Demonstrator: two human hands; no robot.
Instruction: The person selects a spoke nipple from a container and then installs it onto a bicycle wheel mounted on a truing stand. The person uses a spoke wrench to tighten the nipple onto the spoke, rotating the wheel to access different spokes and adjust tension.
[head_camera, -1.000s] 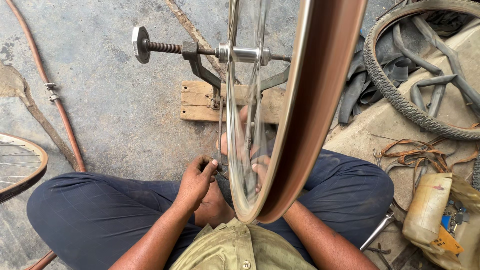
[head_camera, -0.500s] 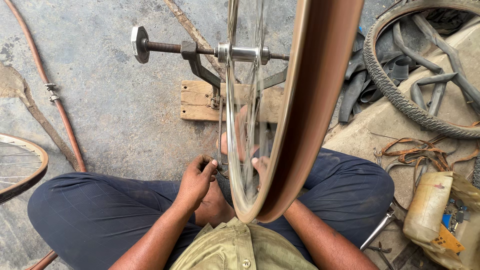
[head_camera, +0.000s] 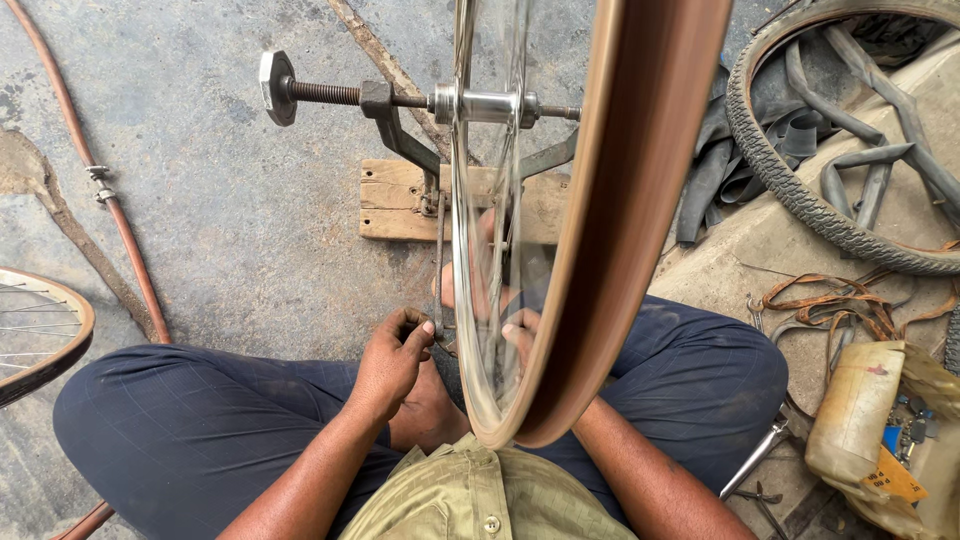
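Soft even daylight; near rim (head_camera: 640, 200) blurred.

Left forearm reached forward from lower left, wrist straight. Left hand (head_camera: 392, 358) curled loosely, knuckles up, fingertips pinched together at front. Right forearm ran up from lower right, partly hidden. Right hand (head_camera: 520, 335) mostly out of sight, only fingertips showing, bent toward left hand; grip not readable. Hands sat near each other, above crossed legs.
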